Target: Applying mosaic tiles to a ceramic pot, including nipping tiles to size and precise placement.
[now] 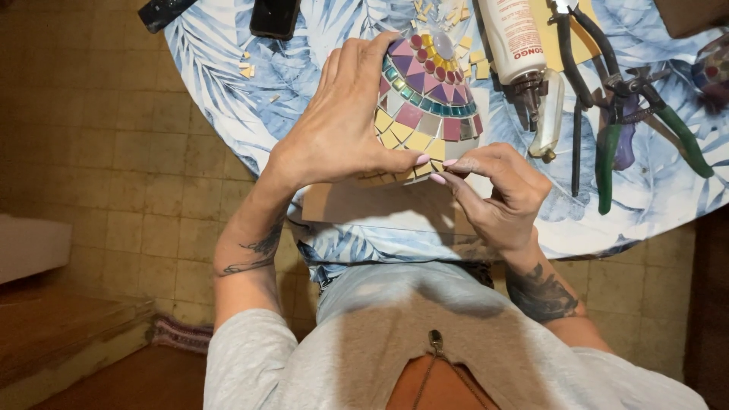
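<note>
A rounded mosaic piece [430, 106] covered in pink, purple, yellow and teal tiles rests on a brown board [364, 205] at the near edge of a round table. My left hand [342, 125] cups its left side and steadies it. My right hand [497, 190] pinches at its lower rim, where thumb and forefinger press on a small yellow tile [435, 152]. The fingertips of both hands meet there.
The table wears a blue leaf-print cloth [228, 83]. A white glue bottle [516, 38] lies at the back, with green-handled nippers [630, 129] and black pliers [577, 68] to its right. Loose yellow tile bits [247, 70] and a dark phone [275, 17] lie farther back. Tiled floor lies to the left.
</note>
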